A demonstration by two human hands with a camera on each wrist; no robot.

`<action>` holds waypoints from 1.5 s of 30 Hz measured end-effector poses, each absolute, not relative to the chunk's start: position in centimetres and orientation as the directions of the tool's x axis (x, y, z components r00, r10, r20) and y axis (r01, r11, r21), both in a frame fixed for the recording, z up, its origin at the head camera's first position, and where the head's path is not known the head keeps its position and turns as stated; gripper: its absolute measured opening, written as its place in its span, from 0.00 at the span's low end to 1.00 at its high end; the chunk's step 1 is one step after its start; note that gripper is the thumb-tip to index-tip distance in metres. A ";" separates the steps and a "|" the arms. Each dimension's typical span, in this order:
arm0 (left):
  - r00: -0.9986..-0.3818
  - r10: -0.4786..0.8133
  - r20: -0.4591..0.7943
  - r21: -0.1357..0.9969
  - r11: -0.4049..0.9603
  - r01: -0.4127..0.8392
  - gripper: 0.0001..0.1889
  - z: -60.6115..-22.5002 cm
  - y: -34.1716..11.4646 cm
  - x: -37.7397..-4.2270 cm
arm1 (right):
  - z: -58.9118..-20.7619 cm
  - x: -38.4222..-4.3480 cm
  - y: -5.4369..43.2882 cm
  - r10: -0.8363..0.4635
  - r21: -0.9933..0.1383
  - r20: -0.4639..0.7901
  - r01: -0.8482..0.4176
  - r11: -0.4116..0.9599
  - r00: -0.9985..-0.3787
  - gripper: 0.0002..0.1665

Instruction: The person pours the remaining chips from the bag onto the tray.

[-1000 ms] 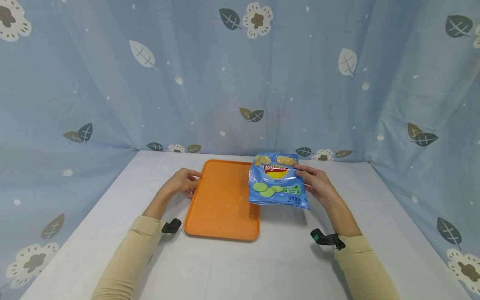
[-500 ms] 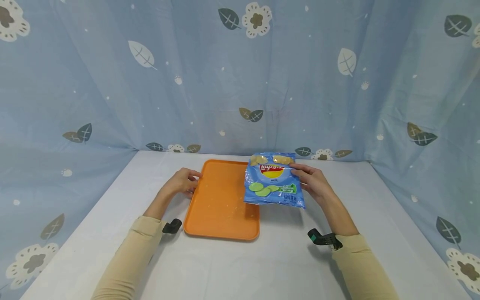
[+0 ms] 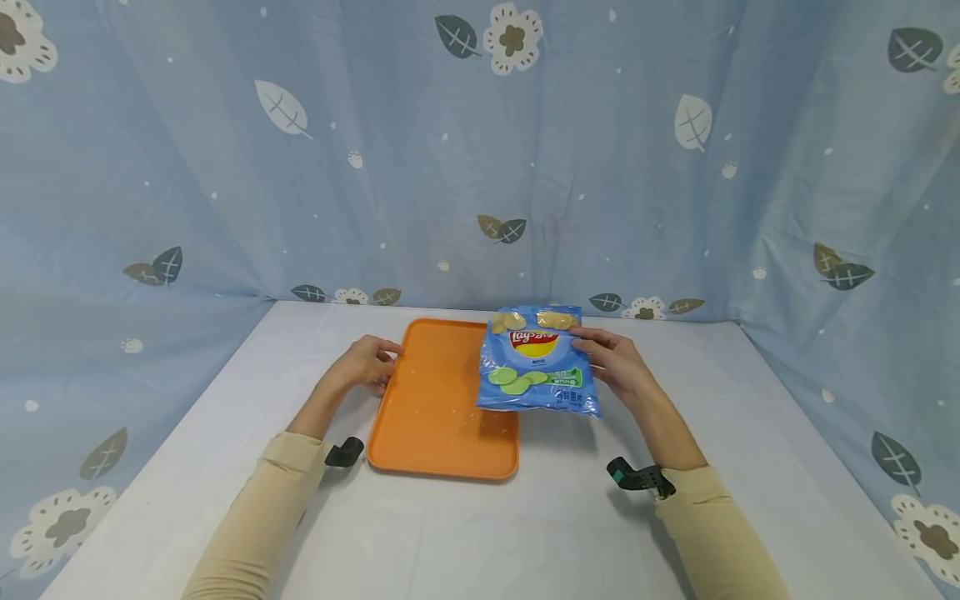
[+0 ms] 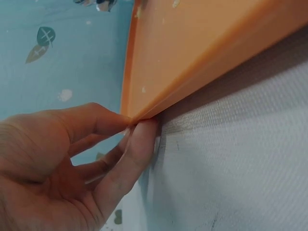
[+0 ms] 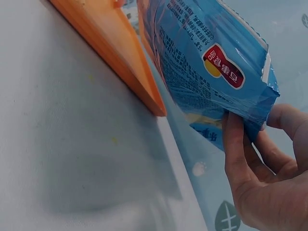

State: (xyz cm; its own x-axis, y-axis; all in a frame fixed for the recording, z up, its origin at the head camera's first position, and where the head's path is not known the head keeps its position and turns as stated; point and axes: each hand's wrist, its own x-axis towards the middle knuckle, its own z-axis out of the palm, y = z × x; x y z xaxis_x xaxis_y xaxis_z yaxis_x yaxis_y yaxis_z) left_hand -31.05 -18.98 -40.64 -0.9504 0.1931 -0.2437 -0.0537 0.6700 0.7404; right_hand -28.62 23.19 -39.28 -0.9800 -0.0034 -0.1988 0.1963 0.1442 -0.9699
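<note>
Right hand [image 3: 619,364]: there, pinching the chip bag [image 3: 529,354] between both hands!
Left hand [image 3: 363,365]: pinching the orange tray [image 3: 427,417] by its rim.

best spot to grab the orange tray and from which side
Probably the left rim of the orange tray, from the left: its raised edge forms a thin lip that thumb and fingers can pinch, as the left hand does toward the far end. The right side looks more awkward, since the right hand holds the chip bag over it.
</note>
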 end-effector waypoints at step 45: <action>-0.953 0.206 -0.222 0.768 0.639 -0.041 0.22 -40.8 -18.8 -30.8 | -39.1 -28.8 20.5 -0.028 -0.965 -0.188 0.179 0.191 -0.982 0.26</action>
State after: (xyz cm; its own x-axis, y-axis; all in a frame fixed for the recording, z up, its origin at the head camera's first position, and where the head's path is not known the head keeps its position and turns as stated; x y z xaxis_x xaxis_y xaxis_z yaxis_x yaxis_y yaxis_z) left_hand -30.76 -18.81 -40.77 -0.9531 0.2057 -0.2221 -0.0412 0.6389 0.7682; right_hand -28.84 20.49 -39.07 -0.9818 -0.0282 -0.1880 0.1793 0.1915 -0.9650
